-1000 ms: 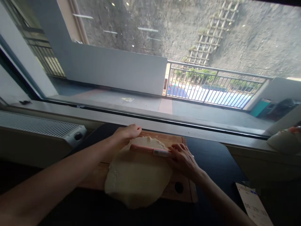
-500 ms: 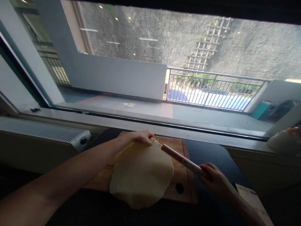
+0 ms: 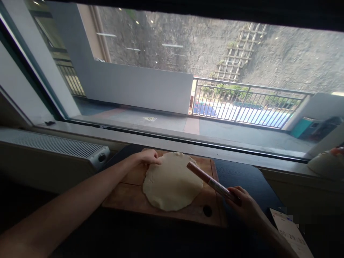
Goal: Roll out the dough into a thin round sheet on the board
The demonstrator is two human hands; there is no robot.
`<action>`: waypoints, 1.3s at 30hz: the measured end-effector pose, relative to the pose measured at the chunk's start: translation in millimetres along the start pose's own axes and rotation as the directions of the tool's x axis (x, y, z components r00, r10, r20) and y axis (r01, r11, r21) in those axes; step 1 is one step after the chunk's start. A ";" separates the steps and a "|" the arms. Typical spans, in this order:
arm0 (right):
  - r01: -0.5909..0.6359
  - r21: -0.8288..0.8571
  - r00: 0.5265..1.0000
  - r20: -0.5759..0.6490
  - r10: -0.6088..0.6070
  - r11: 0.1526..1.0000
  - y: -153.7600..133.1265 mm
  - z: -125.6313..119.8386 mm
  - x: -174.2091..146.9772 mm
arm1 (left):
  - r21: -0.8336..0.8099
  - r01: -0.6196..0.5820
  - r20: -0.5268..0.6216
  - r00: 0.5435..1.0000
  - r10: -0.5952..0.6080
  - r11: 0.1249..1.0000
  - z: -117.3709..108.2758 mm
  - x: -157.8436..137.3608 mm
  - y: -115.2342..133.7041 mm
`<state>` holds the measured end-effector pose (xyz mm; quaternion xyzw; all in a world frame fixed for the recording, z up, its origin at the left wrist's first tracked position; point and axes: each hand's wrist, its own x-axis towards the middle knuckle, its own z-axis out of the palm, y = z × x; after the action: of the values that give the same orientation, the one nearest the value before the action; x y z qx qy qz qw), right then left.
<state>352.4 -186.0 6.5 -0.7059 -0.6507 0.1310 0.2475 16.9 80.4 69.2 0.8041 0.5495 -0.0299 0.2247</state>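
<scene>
A flat, roundish sheet of pale dough (image 3: 172, 182) lies on a wooden cutting board (image 3: 123, 199), its rim uneven. At the dough's upper left edge is my left hand (image 3: 151, 157), fingers curled and thumb against the dough; the fingertips are partly hidden. My right hand (image 3: 240, 199) is wrapped round one end of a slim pinkish rolling pin (image 3: 204, 177). The pin's free end points up and left, over the right part of the dough.
The board rests on a dark table (image 3: 242, 175) by a wide window. A phone (image 3: 288, 229) with a lit timer lies at the right, beside my right forearm. A radiator (image 3: 99, 154) stands left of the table, and a pale rounded object (image 3: 325, 165) sits at the far right.
My left hand has moved left along the dough's edge. The dough, which hung over the board's near edge, now lies flat and farther back on it. My right hand still holds the rolling pin.
</scene>
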 end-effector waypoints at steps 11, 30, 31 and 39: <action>0.009 -0.058 1.000 -0.002 -0.009 0.998 -36.5 12.8 17.7 | 0.345 -0.024 -0.604 0.760 0.242 0.938 63.6 -63.1 2.6; 0.266 -0.204 0.961 -0.019 -0.276 0.942 -107.7 35.4 51.8 | 0.478 -0.420 -0.358 0.709 0.608 0.771 80.7 -86.1 40.7; 0.260 -0.191 0.963 -0.025 -0.270 0.946 -110.4 39.0 49.4 | 0.483 -0.452 -0.316 0.708 0.631 0.750 89.6 -85.9 40.4; 0.065 -0.233 0.990 -0.109 -0.093 0.970 -98.5 44.8 123.8 | 0.421 -0.419 -0.270 0.789 0.553 0.804 72.5 -16.8 47.1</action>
<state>260.3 -53.2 36.8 -0.7098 -0.6730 0.0026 0.2078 67.0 23.3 24.6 0.9358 0.3391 0.0920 -0.0279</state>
